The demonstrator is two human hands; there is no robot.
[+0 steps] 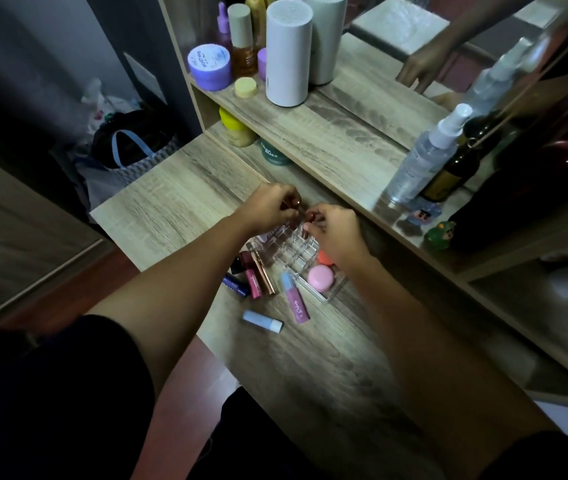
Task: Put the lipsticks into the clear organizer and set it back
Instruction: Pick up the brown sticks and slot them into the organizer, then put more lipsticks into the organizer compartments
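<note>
Clear organizer [305, 258] on the wooden tabletop [178, 209], just in front of the shelf edge; its grid of cells at the rear, an open tray at the front holding a pink round case [320, 277]. Dark red lipstick [306, 226] with its long axis near upright, lower end down in a rear cell, upper end pinched by the right hand [334, 233]; wrist bent, forearm reaching in from lower right. Left hand [268, 206] beside it over the organizer's rear, fingers curled round a small reddish piece [291, 202], too blurred to identify. Loose on the tabletop left of the organizer, lying flat: navy lipstick [235, 285], magenta lipstick [252, 278] and rose-gold lipstick [264, 274], side by side, long axes roughly parallel; lilac tube [295, 301], blue cap pointing away; pale blue tube [262, 321] nearest the person.
</note>
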